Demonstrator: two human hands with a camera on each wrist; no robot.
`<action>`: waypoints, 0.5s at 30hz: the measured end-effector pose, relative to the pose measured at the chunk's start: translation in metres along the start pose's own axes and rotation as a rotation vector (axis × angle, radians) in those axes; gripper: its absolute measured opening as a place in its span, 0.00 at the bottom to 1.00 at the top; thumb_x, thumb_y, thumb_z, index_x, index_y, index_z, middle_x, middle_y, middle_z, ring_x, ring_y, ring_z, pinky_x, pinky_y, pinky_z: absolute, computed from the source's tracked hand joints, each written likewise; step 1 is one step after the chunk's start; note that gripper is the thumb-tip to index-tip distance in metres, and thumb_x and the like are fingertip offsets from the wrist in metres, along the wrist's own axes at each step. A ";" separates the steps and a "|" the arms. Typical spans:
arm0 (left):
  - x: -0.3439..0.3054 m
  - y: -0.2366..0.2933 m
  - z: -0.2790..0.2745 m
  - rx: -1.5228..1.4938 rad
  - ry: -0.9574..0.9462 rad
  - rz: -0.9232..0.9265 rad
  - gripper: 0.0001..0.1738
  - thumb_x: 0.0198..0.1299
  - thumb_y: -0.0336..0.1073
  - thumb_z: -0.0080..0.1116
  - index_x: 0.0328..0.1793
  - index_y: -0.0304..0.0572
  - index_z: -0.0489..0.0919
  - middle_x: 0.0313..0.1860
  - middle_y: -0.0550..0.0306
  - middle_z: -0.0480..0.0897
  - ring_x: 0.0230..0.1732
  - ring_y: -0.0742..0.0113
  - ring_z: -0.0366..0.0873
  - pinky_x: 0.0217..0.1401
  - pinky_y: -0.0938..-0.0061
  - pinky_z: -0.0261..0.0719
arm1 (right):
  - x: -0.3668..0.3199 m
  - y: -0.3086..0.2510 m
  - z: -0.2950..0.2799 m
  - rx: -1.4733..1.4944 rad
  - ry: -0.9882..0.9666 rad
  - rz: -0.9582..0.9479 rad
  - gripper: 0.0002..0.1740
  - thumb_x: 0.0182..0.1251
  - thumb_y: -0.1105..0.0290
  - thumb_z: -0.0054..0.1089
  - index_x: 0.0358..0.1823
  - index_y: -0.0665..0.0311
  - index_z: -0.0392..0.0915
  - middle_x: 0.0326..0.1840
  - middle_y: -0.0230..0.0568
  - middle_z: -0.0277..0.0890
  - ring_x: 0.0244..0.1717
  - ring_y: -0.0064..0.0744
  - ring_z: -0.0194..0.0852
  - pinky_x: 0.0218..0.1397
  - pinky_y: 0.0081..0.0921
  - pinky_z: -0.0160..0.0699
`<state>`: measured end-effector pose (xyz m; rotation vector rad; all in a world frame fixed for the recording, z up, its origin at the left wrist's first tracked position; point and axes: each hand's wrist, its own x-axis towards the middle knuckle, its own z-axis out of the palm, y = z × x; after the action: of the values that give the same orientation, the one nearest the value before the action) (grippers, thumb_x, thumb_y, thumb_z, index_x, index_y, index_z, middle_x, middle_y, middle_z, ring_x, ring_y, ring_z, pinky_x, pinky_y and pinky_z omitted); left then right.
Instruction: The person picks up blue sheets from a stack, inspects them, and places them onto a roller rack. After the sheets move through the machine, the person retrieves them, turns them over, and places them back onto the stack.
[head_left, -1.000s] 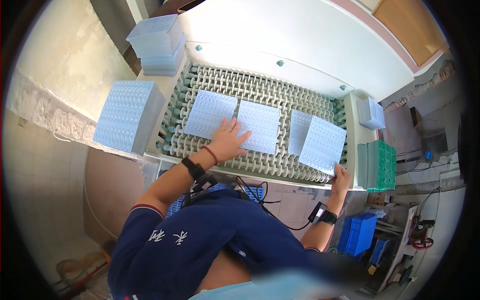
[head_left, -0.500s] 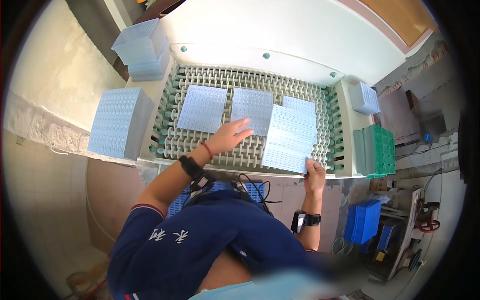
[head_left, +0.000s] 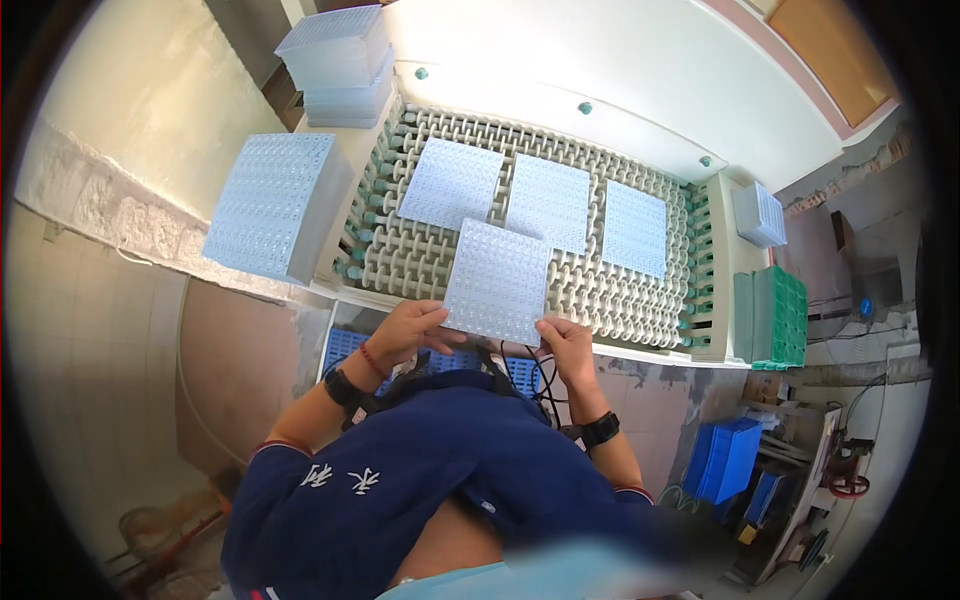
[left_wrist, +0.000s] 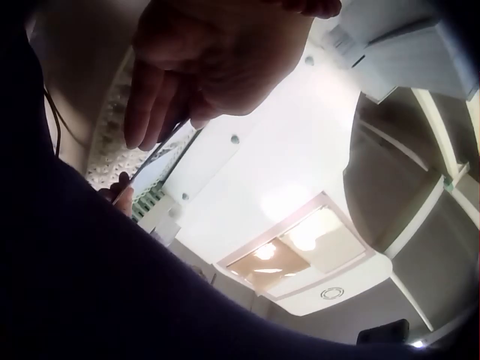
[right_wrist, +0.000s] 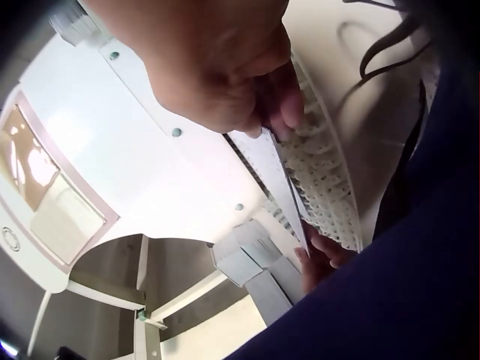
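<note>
Both hands hold a pale blue panel (head_left: 497,280) with rows of small marks, low over the near side of a roller bed (head_left: 620,310). My left hand (head_left: 408,332) pinches its near left corner, with the thumb on top and the other fingers stretched out below. At the near right corner, my right hand (head_left: 567,348) pinches the panel between thumb and fingers. The right wrist view shows the panel edge-on (right_wrist: 283,184) between the two hands. Farther back on the rollers lie three similar panels, left (head_left: 452,182), middle (head_left: 548,203) and right (head_left: 635,228).
Tall stacks of pale blue panels stand left of the rollers, one near (head_left: 265,205) and one far (head_left: 335,60). On the right ledge are a small stack (head_left: 762,215) and green trays (head_left: 785,320). A white machine cover (head_left: 600,60) rises behind.
The right hand has carried its panel leftward from over the right-hand panel to the near middle. My left hand has left the panels on the rollers and now grips the carried one's corner.
</note>
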<state>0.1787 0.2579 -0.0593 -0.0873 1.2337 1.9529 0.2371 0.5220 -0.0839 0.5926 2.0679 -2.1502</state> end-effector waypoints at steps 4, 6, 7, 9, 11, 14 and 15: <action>-0.016 -0.012 -0.018 -0.031 0.030 -0.001 0.18 0.63 0.36 0.44 0.50 0.26 0.71 0.44 0.45 0.77 0.41 0.57 0.79 0.35 0.72 0.82 | -0.006 -0.001 0.009 -0.036 0.002 -0.007 0.10 0.57 0.73 0.58 0.35 0.76 0.78 0.21 0.34 0.74 0.19 0.17 0.67 0.20 0.14 0.71; -0.022 -0.019 -0.033 -0.099 0.074 0.053 0.18 0.63 0.36 0.45 0.49 0.26 0.71 0.43 0.46 0.78 0.41 0.58 0.79 0.36 0.71 0.82 | -0.009 -0.004 0.010 -0.019 0.021 -0.023 0.11 0.57 0.73 0.58 0.35 0.76 0.78 0.21 0.35 0.74 0.19 0.17 0.67 0.21 0.14 0.70; -0.027 -0.018 -0.038 -0.101 0.075 0.058 0.18 0.63 0.36 0.45 0.49 0.26 0.71 0.43 0.46 0.78 0.41 0.58 0.79 0.36 0.71 0.82 | -0.010 -0.005 0.004 0.000 0.058 -0.010 0.11 0.57 0.72 0.58 0.35 0.75 0.78 0.21 0.34 0.74 0.18 0.18 0.66 0.21 0.14 0.69; -0.037 -0.014 -0.047 -0.055 0.173 0.093 0.17 0.62 0.36 0.47 0.48 0.26 0.72 0.42 0.46 0.78 0.40 0.58 0.79 0.36 0.72 0.82 | -0.006 0.008 -0.019 0.019 0.081 -0.012 0.11 0.57 0.72 0.58 0.38 0.74 0.78 0.24 0.35 0.75 0.20 0.17 0.67 0.21 0.15 0.71; -0.042 -0.015 -0.067 -0.024 0.202 0.081 0.17 0.62 0.36 0.47 0.48 0.27 0.73 0.41 0.46 0.78 0.39 0.59 0.80 0.35 0.72 0.82 | -0.004 0.015 -0.040 0.019 0.130 -0.029 0.11 0.57 0.72 0.58 0.37 0.74 0.78 0.23 0.34 0.75 0.19 0.17 0.67 0.21 0.15 0.71; -0.042 -0.017 -0.084 0.006 0.250 0.059 0.16 0.62 0.36 0.47 0.46 0.27 0.73 0.40 0.47 0.79 0.38 0.59 0.80 0.35 0.72 0.82 | -0.002 0.026 -0.063 0.008 0.170 -0.022 0.11 0.57 0.72 0.59 0.36 0.74 0.78 0.22 0.33 0.74 0.19 0.17 0.66 0.20 0.15 0.71; -0.041 -0.017 -0.086 0.009 0.265 0.051 0.16 0.61 0.36 0.47 0.46 0.27 0.73 0.40 0.47 0.79 0.38 0.59 0.80 0.35 0.72 0.82 | -0.001 0.025 -0.065 0.007 0.167 -0.022 0.11 0.57 0.72 0.59 0.36 0.74 0.78 0.22 0.33 0.74 0.19 0.17 0.66 0.20 0.15 0.71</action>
<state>0.1877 0.1698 -0.0983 -0.3221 1.4271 2.0265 0.2599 0.5833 -0.1075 0.7782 2.1589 -2.1893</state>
